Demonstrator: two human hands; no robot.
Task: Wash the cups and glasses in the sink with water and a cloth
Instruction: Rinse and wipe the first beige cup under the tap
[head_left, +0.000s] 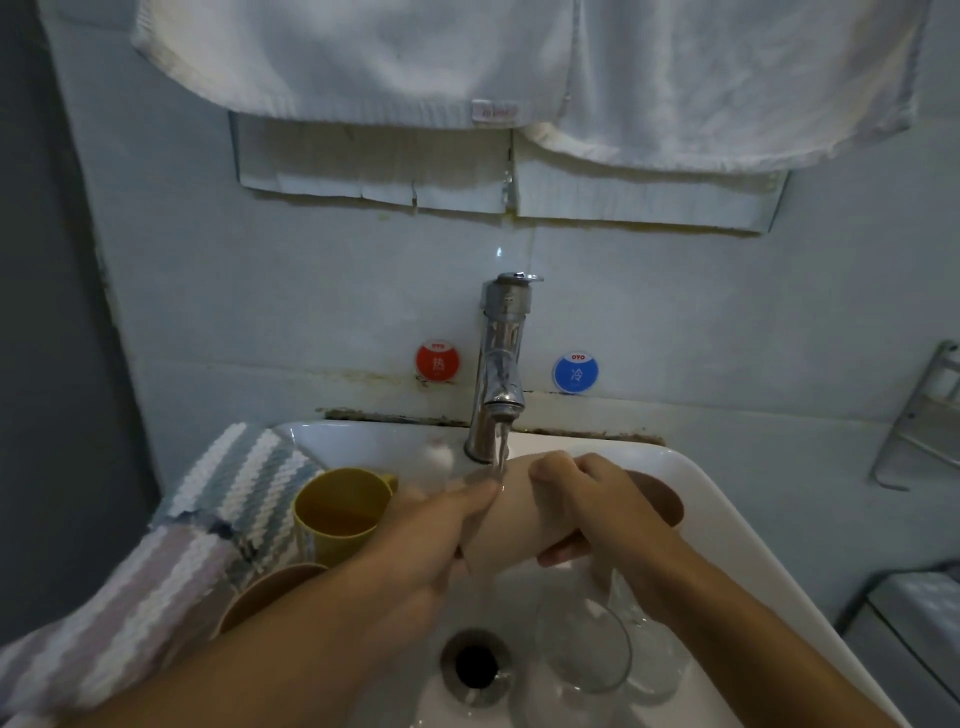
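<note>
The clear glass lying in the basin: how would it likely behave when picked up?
The clear glass lies on its side in the wet sink, so it probably feels slippery and may roll. It looks thin-walled, likely fragile against the basin.

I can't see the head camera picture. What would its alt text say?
Two hands, left and right, hold a beige cup on its side under the running tap over a white sink. A yellow mug and brown cup sit left, a glass by the drain.
</note>
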